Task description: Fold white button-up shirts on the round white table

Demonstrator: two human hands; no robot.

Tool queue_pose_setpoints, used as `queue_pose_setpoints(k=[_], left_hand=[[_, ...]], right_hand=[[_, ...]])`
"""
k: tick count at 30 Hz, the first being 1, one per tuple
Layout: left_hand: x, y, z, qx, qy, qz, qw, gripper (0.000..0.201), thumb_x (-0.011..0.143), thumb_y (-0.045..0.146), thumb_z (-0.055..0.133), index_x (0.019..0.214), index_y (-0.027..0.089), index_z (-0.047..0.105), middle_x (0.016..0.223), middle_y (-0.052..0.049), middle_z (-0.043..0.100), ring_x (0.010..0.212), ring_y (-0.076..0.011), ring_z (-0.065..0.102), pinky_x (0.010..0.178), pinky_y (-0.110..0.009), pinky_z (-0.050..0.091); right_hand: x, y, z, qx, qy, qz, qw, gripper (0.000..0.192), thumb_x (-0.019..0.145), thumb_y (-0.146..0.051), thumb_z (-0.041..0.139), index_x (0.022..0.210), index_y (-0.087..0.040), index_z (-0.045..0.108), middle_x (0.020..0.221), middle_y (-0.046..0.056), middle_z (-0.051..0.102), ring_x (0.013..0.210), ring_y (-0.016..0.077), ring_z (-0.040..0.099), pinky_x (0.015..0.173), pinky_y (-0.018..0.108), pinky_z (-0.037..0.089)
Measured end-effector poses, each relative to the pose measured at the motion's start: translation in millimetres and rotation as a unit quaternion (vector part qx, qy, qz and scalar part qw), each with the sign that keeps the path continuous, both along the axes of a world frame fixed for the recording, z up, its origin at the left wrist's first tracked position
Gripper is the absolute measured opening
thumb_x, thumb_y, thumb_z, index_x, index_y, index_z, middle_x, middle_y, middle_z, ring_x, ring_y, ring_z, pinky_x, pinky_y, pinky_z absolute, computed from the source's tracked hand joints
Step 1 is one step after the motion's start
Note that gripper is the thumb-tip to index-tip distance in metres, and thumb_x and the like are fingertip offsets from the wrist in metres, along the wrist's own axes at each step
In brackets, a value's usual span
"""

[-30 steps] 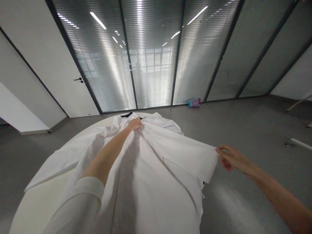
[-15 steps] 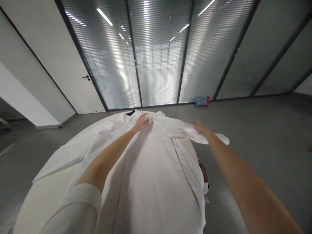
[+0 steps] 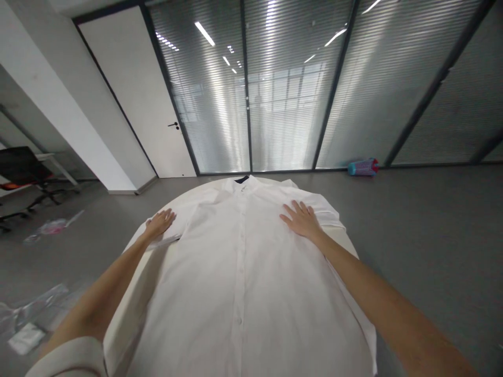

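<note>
Grey floor [image 3: 412,220] all round, glass wall with blinds [image 3: 291,89] at 12 o'clock. Round white table [image 3: 155,251] dead centre, mostly covered by white shirt [image 3: 243,277], spread flat, button placket up, collar at 12. Left hand [image 3: 160,222] at 10 o'clock, palm down, fingers spread flat on left sleeve. Right hand [image 3: 302,220] at 1 o'clock, fingers open, pressed flat on shirt's shoulder. Small teal-pink object [image 3: 363,167] on floor at 2 o'clock.

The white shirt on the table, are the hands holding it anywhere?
No, nothing is gripped. The left hand lies flat on the white shirt at its sleeve side; the right hand presses flat near the shoulder.
</note>
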State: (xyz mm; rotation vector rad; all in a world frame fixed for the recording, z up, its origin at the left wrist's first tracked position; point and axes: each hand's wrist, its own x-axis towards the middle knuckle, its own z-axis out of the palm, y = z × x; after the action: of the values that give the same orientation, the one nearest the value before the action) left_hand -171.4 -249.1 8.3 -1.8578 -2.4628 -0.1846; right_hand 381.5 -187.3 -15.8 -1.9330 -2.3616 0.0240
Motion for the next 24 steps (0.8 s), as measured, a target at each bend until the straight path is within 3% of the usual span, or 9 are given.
queue_pose_setpoints(k=[3,6,10,12,17,24], left_hand=[[-26.5,-21.5,-18.1,-0.030,0.001,0.032,0.999,0.060,0.098,0.049,0.029,0.147,0.017,0.045,0.154,-0.017,0.042,0.143,-0.0329,0.037,0.113,-0.055,0.030],[-31.9,-28.9,-20.8,-0.037,0.007,0.039,0.999,0.062,0.100,0.052,0.025,0.149,0.020,0.041,0.157,-0.015,0.038,0.145,-0.0311,0.034,0.116,-0.051,0.026],[-14.3,-29.3,-14.5,0.020,0.006,0.034,0.999,0.063,0.099,0.059,0.027,0.144,0.021,0.049,0.157,-0.016,0.037,0.145,-0.0378,0.031,0.114,-0.058,0.025],[0.9,-30.3,-13.8,0.051,-0.005,0.010,0.999,0.066,0.098,0.063,0.027,0.148,0.024,0.045,0.160,-0.014,0.033,0.147,-0.0390,0.026,0.115,-0.060,0.022],[29.7,-37.6,-26.1,0.005,-0.059,-0.033,0.998,0.069,0.097,0.065,0.024,0.157,0.030,0.029,0.163,-0.011,0.026,0.145,-0.0482,0.024,0.108,-0.074,0.020],[18.6,-29.7,-30.3,-0.023,-0.018,-0.051,0.998,0.069,0.098,0.061,0.028,0.159,0.031,0.022,0.165,-0.010,0.021,0.147,-0.0459,0.021,0.110,-0.072,0.018]], right_hand=[[3.1,1.7,-5.0,0.000,-0.018,-0.002,1.000,0.069,0.097,-0.067,0.023,0.156,-0.033,0.032,0.165,0.006,0.021,0.150,0.0333,0.019,0.120,0.054,0.015],[3.9,2.7,-2.8,0.005,-0.026,-0.001,1.000,0.069,0.097,-0.067,0.025,0.156,-0.032,0.033,0.165,0.007,0.022,0.149,0.0340,0.022,0.119,0.054,0.018],[-12.5,-5.0,3.5,0.057,-0.052,-0.021,0.997,0.064,0.098,-0.058,0.031,0.153,-0.025,0.041,0.163,0.012,0.027,0.148,0.0393,0.020,0.118,0.060,0.012],[-27.8,-10.8,5.8,0.077,-0.051,-0.018,0.996,0.063,0.099,-0.055,0.030,0.153,-0.023,0.041,0.163,0.013,0.026,0.149,0.0401,0.017,0.118,0.062,0.009],[-57.8,-18.2,0.7,0.011,-0.013,-0.021,1.000,0.073,0.095,-0.071,0.020,0.156,-0.033,0.031,0.165,0.008,0.021,0.149,0.0425,0.015,0.117,0.063,0.012],[-66.9,-6.6,-5.7,-0.036,-0.016,-0.023,0.999,0.077,0.093,-0.075,0.016,0.158,-0.035,0.026,0.166,0.007,0.017,0.150,0.0416,0.009,0.117,0.062,0.008]])
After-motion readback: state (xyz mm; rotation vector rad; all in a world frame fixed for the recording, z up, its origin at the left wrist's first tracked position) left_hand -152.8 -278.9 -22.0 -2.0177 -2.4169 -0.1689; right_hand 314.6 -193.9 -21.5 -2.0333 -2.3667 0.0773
